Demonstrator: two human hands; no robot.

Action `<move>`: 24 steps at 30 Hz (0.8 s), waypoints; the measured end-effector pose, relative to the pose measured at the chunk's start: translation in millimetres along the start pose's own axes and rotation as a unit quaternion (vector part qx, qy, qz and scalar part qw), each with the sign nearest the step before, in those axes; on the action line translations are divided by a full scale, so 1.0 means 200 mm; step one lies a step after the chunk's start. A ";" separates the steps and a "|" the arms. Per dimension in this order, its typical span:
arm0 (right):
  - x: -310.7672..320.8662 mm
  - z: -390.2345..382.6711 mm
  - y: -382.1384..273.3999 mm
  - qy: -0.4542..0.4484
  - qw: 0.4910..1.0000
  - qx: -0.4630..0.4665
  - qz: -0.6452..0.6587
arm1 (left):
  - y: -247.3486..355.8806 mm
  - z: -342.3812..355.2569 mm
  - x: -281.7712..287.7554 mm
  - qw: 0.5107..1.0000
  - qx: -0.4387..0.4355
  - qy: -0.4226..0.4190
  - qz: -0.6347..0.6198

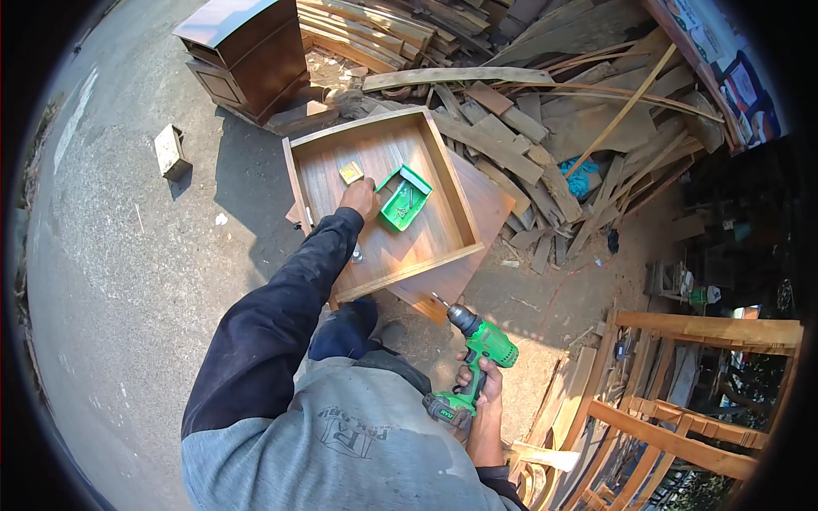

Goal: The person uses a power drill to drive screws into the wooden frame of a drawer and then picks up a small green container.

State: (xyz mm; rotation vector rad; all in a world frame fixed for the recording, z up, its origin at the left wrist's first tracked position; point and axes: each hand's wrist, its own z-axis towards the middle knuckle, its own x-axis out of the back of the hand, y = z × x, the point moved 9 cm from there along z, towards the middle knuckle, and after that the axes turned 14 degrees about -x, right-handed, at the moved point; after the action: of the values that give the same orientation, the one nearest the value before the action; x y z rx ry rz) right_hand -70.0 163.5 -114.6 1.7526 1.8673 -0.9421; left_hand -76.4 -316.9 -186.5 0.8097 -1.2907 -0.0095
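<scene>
A wooden drawer [388, 272] lies with its open side up on a brown wooden panel [490, 209]. My left hand [362, 200] reaches into it, fingers curled between a small yellow box [351, 173] and an open green box [407, 194]. Whatever those fingers pinch is too small or hidden. Several screws and small metal bits lie inside the green box. At my right side, my right hand [487, 381] is wrapped round the handle of a green cordless drill [492, 342]. The drill's bit points toward the drawer's near right corner, apart from it.
A dark brown cabinet [264, 64] stands at the far left, with a small pale box [170, 153] on the pavement nearby. A heap of scrap boards [503, 128] fills the far side. Wooden frames [673, 439] stand at the near right.
</scene>
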 end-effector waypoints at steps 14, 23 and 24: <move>-0.14 0.10 0.08 0.012 0.999 0.018 0.042 | 0.39 0.06 0.32 0.936 -0.307 -0.162 -0.053; -0.40 0.29 0.17 0.014 0.995 0.069 0.064 | 0.48 0.02 -0.23 0.801 -0.458 -0.305 0.234; -0.41 0.29 0.18 0.015 0.995 0.072 0.074 | 0.48 0.05 -0.25 0.797 -0.454 -0.314 0.245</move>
State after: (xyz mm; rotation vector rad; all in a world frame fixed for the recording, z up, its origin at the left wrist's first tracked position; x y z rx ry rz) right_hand -33.5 63.4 -103.3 1.9700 1.6973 -1.0207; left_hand -141.0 -229.7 -176.3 -0.4268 -1.8407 -0.4875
